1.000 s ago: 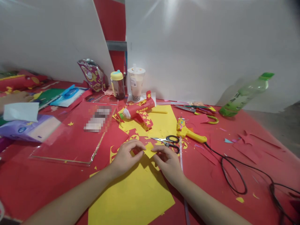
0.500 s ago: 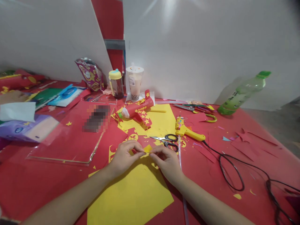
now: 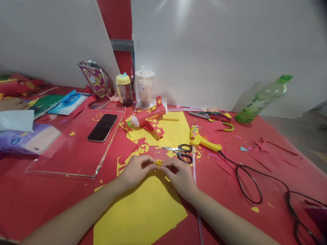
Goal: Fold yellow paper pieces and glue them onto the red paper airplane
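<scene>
A small yellow paper piece [image 3: 158, 163] is pinched between my two hands above the top of a large yellow sheet [image 3: 140, 211]. My left hand [image 3: 136, 170] grips its left side with thumb and fingers, and my right hand [image 3: 178, 175] grips its right side. Black-handled scissors [image 3: 182, 152] lie just beyond my right hand, with yellow scraps around them. Behind them a red paper model with yellow stars [image 3: 150, 119] rests on another yellow sheet [image 3: 180, 131]. The yellow glue gun [image 3: 206, 143] lies to the right, a clear stick running from it.
A phone [image 3: 102, 128] lies on a clear-wrapped red pack at left. Along the back stand a snack bag [image 3: 95, 80], a yellow-lidded bottle [image 3: 125, 92], a drink cup [image 3: 145, 89] and a tilted green bottle [image 3: 263, 99]. A black cord [image 3: 268, 173] loops at right.
The yellow piece looks narrower between my fingers, and my fingertips are closer together. The whole view has shifted slightly, and the phone, blurred out before, now shows clearly.
</scene>
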A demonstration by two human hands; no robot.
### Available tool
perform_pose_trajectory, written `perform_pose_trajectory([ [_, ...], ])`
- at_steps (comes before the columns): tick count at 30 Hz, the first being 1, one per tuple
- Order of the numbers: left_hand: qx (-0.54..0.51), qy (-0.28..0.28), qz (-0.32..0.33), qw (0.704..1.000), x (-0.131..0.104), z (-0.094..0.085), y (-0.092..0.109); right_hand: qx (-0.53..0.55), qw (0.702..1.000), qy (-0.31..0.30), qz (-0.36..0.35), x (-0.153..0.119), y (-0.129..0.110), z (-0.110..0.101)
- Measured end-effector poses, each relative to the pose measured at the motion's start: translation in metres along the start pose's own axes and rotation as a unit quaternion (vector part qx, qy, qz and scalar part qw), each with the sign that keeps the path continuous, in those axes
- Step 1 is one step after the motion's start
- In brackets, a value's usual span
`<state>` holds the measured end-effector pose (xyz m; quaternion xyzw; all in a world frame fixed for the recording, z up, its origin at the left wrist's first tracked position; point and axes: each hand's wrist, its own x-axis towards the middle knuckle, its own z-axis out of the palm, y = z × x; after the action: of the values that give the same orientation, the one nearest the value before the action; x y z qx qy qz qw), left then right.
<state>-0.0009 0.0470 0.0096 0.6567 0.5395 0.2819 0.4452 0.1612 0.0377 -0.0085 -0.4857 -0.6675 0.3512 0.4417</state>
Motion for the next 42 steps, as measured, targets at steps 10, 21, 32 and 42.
perform_pose_trajectory([
  [10,0.137,0.032,0.079,0.987,-0.002,0.001,-0.002,-0.029,0.999,0.01,-0.02,0.001,0.002,0.002],
  [21,0.261,0.026,0.194,0.945,-0.002,0.002,-0.009,-0.043,0.998,0.01,-0.054,-0.001,0.003,0.002],
  [32,0.178,0.124,0.09,0.972,-0.006,0.005,0.001,-0.074,0.995,0.022,-0.056,0.0,0.002,0.003],
  [42,0.102,0.094,0.05,0.989,-0.003,0.006,0.0,-0.066,0.993,-0.025,-0.099,0.001,0.002,0.002],
])
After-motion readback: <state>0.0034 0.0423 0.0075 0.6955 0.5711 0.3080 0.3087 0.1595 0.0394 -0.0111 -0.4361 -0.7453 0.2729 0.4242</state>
